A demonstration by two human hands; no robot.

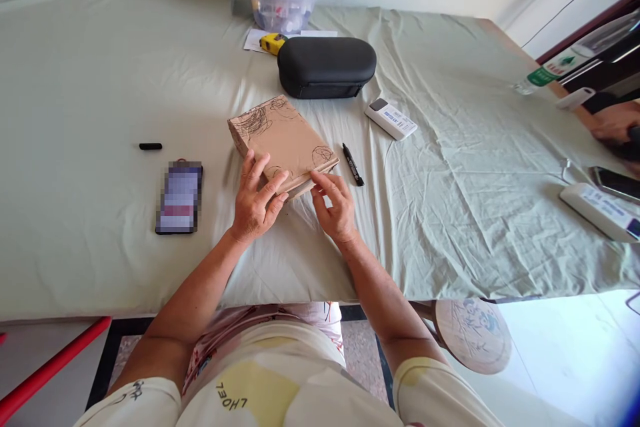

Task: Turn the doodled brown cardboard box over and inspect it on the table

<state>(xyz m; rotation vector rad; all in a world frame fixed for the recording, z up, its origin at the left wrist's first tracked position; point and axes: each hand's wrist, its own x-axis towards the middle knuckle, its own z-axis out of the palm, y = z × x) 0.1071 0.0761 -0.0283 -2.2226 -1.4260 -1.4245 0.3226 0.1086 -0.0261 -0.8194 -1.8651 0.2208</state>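
Observation:
A flat brown cardboard box (295, 137) with black scribbles on its top lies at an angle on the cloth-covered table. My left hand (255, 203) holds its near left corner, fingers on the top and left edge, thumb at the near side. At the near right edge, the thumb and fingers of my right hand (336, 205) pinch the box's flap. The near edge shows a slight gap between layers. Just right of the box lies a black marker (353, 165) without its cap. The black cap (151, 146) lies apart, to the left.
A phone (179, 200) lies left of my left hand. Beyond the box are a black case (327, 67), a white device (391, 119), a yellow tape measure (273, 43) and a plastic basket (283, 10). At right are a bottle (555, 70) and another person's hand (617, 127).

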